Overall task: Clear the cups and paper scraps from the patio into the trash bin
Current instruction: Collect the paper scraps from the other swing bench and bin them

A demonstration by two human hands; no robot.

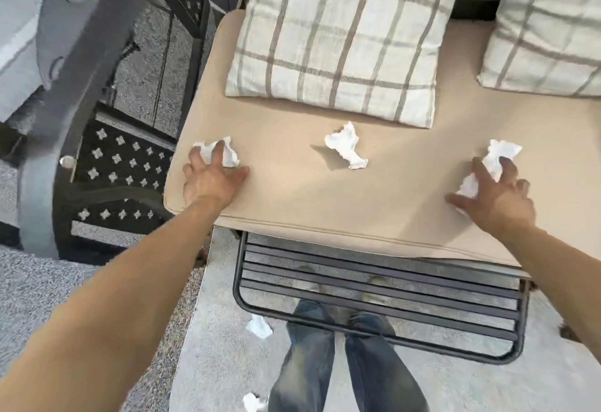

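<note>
Both hands were down on the tan cushion (292, 184), each over a crumpled paper scrap. The left hand (211, 180) lay near the cushion's left edge, fingers spread, fingertips on the left scrap (231, 158), thumb splayed out to the side on the fabric. Touching, not yet closed round it. The right hand (497, 197) sat over the right scrap (499, 154), two fingers curling onto the paper, thumb stretched away toward the middle; part of the scrap showed beneath the palm. Whether it was gripped yet I could not tell for certain; it looked like a loose claw just gathering.

A third scrap, the mid scrap (346, 146), lay untouched between the hands, just in front of the plaid pillow (331, 40). Two more were on the ground: one floor scrap (258, 327) beside the left trouser leg near the black slatted frame (380, 307), another low scrap (252, 402) at the bottom edge. No cups or trash bin in view.

Judgement: early in the task. To do this step well, draw the thumbs in under each scrap and ball the paper into the palm, so nothing trails or drops. Light paper may slide on fabric; press down before closing. Then tuck one wad behind the fingers and take the middle piece before turning away.
</note>
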